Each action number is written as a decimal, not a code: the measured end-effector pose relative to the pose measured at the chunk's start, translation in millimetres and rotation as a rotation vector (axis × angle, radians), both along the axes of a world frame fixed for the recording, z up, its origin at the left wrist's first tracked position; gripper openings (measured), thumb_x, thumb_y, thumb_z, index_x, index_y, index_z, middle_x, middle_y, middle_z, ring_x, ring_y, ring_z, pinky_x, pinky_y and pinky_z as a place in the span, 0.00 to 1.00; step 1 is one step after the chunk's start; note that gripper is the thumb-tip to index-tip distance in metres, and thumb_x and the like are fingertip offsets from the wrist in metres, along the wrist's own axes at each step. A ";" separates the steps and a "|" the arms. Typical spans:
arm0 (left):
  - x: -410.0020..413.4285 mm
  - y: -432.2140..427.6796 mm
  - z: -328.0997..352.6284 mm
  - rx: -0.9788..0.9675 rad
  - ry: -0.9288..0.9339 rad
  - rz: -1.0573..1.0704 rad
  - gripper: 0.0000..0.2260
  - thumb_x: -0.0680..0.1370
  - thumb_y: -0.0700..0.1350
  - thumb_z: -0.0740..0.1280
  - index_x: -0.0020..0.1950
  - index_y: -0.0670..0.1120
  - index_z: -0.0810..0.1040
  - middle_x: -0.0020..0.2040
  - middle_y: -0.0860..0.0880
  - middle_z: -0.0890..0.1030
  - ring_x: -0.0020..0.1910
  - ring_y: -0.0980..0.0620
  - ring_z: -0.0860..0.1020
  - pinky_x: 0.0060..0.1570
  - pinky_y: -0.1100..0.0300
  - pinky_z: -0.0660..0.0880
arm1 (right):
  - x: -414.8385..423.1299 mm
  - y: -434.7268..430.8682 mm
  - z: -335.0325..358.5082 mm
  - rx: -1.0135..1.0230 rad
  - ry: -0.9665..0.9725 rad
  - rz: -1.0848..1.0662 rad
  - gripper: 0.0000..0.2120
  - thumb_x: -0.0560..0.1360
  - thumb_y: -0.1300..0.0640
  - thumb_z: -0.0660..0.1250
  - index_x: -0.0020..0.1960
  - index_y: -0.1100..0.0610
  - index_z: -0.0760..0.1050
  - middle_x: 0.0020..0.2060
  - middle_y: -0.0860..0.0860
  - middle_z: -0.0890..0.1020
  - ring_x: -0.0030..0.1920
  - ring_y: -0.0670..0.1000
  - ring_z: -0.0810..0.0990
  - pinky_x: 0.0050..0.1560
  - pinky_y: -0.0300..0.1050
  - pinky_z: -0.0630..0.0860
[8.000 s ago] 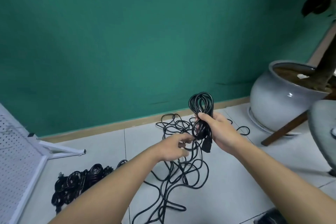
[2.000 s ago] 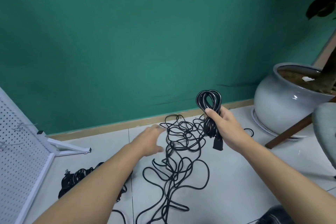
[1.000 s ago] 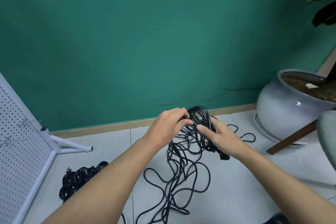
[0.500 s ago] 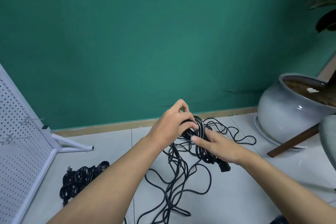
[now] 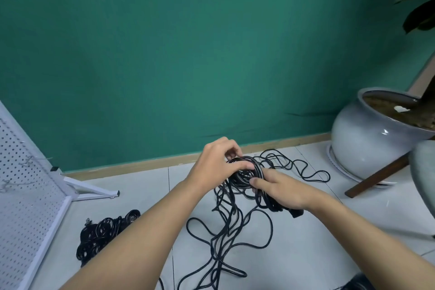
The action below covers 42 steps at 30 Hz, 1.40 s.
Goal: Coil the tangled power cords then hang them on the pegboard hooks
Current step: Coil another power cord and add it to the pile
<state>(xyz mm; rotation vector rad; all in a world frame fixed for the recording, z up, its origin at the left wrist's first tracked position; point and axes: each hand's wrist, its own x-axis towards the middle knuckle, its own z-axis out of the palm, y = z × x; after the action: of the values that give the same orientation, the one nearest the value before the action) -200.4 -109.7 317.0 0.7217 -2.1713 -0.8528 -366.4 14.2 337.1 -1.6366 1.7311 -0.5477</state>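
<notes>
At the centre of the frame both hands meet on a small coil [image 5: 244,172] of black power cord: the left hand [image 5: 217,163] pinches its upper loops with curled fingers, the right hand [image 5: 284,193] clasps the bundle from the side, a plug [image 5: 297,213] poking out beneath it. Most of this cord, the loose tangle [image 5: 235,233], sprawls over the floor [image 5: 141,186] below, not yet wound in. A second heap of cords [image 5: 103,231] lies lower left, beside the pegboard [image 5: 26,195], whose hooks [image 5: 35,159] look bare. By my reckoning the work is early: one coil begun, nothing hung that I can see
</notes>
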 end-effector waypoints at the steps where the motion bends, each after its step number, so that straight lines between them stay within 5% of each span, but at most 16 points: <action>1: -0.3 0.1 -1.3 0.087 0.012 0.026 0.14 0.71 0.57 0.80 0.43 0.49 0.81 0.40 0.53 0.81 0.39 0.59 0.77 0.42 0.68 0.72 | -0.6 0.0 1.2 -0.026 -0.037 -0.031 0.10 0.86 0.53 0.59 0.47 0.48 0.72 0.40 0.44 0.75 0.37 0.39 0.72 0.43 0.34 0.70; 5: 1.5 -5.1 -6.9 0.460 0.096 -0.010 0.07 0.78 0.56 0.72 0.48 0.53 0.83 0.43 0.51 0.86 0.46 0.52 0.84 0.58 0.45 0.81 | -4.1 -0.7 5.9 -0.079 -0.203 -0.134 0.12 0.86 0.56 0.59 0.45 0.49 0.73 0.35 0.43 0.77 0.32 0.36 0.74 0.37 0.30 0.70; 9: 3.1 -1.9 -8.0 0.573 0.117 0.006 0.03 0.82 0.46 0.71 0.53 0.49 0.83 0.48 0.44 0.87 0.47 0.50 0.83 0.62 0.42 0.79 | -7.7 -1.0 6.0 -0.092 -0.233 -0.123 0.13 0.87 0.57 0.58 0.46 0.44 0.71 0.32 0.31 0.80 0.35 0.32 0.77 0.39 0.29 0.70; 12: 1.1 -1.8 -5.1 0.593 0.141 0.076 0.03 0.80 0.42 0.72 0.49 0.44 0.84 0.44 0.40 0.86 0.42 0.48 0.83 0.56 0.41 0.81 | -12.7 -3.9 2.4 -0.123 -0.207 -0.149 0.08 0.86 0.54 0.59 0.53 0.44 0.75 0.41 0.35 0.83 0.42 0.37 0.79 0.46 0.33 0.73; 17: -6.4 2.5 0.1 0.584 0.138 0.122 0.04 0.80 0.43 0.72 0.47 0.43 0.83 0.46 0.40 0.85 0.42 0.44 0.84 0.48 0.46 0.85 | -18.4 -9.0 -2.1 -0.197 -0.180 -0.200 0.07 0.86 0.52 0.61 0.56 0.40 0.73 0.41 0.24 0.79 0.45 0.29 0.77 0.49 0.31 0.68; 22: -16.8 11.3 6.6 0.684 0.318 0.152 0.08 0.81 0.43 0.72 0.48 0.38 0.80 0.44 0.40 0.82 0.41 0.51 0.83 0.46 0.49 0.85 | -11.5 -14.9 -13.1 -0.258 -0.251 -0.192 0.13 0.84 0.53 0.64 0.68 0.45 0.75 0.58 0.37 0.82 0.60 0.36 0.78 0.63 0.38 0.72; 27: -24.0 13.0 3.4 0.576 0.322 0.278 0.06 0.77 0.46 0.76 0.42 0.45 0.85 0.38 0.48 0.85 0.38 0.53 0.83 0.47 0.55 0.84 | -8.9 -16.5 -15.0 -0.206 -0.438 -0.223 0.08 0.84 0.58 0.65 0.62 0.53 0.78 0.49 0.46 0.86 0.51 0.42 0.84 0.53 0.38 0.78; 30: -26.8 14.3 4.6 0.459 0.297 0.311 0.04 0.76 0.47 0.77 0.42 0.49 0.86 0.39 0.54 0.86 0.38 0.56 0.84 0.46 0.60 0.81 | -7.6 -15.1 -13.6 -0.164 -0.516 -0.227 0.04 0.84 0.58 0.65 0.57 0.52 0.78 0.40 0.41 0.84 0.43 0.43 0.82 0.45 0.39 0.78; 34: -31.5 20.0 7.5 0.533 0.421 0.333 0.10 0.75 0.45 0.79 0.45 0.42 0.80 0.41 0.45 0.83 0.35 0.51 0.85 0.41 0.56 0.84 | -6.7 -14.8 -14.0 -0.157 -0.524 -0.233 0.06 0.84 0.59 0.65 0.58 0.50 0.78 0.37 0.37 0.83 0.40 0.39 0.81 0.43 0.37 0.76; 37: -25.1 15.6 -0.1 0.508 0.227 0.250 0.11 0.76 0.51 0.76 0.47 0.46 0.79 0.43 0.46 0.85 0.42 0.49 0.84 0.50 0.51 0.83 | -7.2 -14.1 -14.7 -0.167 -0.531 -0.273 0.07 0.83 0.58 0.66 0.59 0.50 0.78 0.40 0.38 0.85 0.43 0.40 0.82 0.47 0.39 0.77; 42: -8.5 18.2 -11.1 0.575 -0.063 -0.129 0.09 0.81 0.43 0.70 0.60 0.48 0.75 0.60 0.52 0.79 0.48 0.59 0.82 0.54 0.61 0.75 | -14.3 -13.8 -12.2 -0.218 -0.535 -0.334 0.06 0.83 0.59 0.67 0.59 0.56 0.79 0.46 0.47 0.87 0.47 0.44 0.84 0.49 0.40 0.76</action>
<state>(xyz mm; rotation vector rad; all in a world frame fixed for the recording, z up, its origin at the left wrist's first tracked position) -208.9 -91.5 305.8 0.8925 -2.0503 -1.5740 -380.6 0.4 324.9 -1.1829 1.5708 -1.2461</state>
